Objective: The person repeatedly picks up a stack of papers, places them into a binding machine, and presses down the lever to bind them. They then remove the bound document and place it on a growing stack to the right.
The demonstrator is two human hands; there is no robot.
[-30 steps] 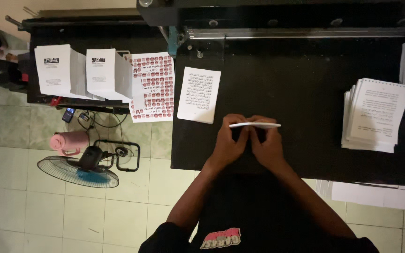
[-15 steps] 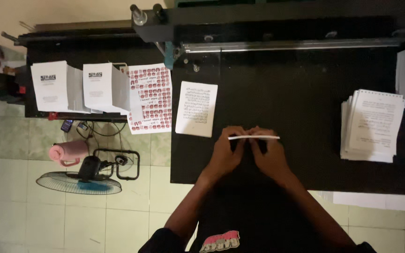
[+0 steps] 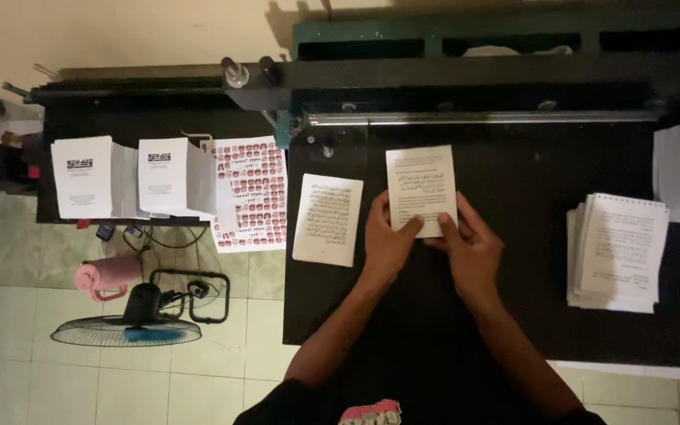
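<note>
**Stack now lies flat**

Your left hand [image 3: 387, 240] & right hand [image 3: 474, 252] grip the printed paper stack [image 3: 422, 189] at its lower edge, centre frame on the black counter [image 3: 529, 260]. Half a sec ago it stood edge-on; now face-up, so looks squared. Loose sheet [image 3: 327, 219] lies just left.

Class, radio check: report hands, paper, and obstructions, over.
Left hand and right hand both gripping the small white printed paper booklet, flat on the black table. Loose printed sheet beside it, apart.
</note>
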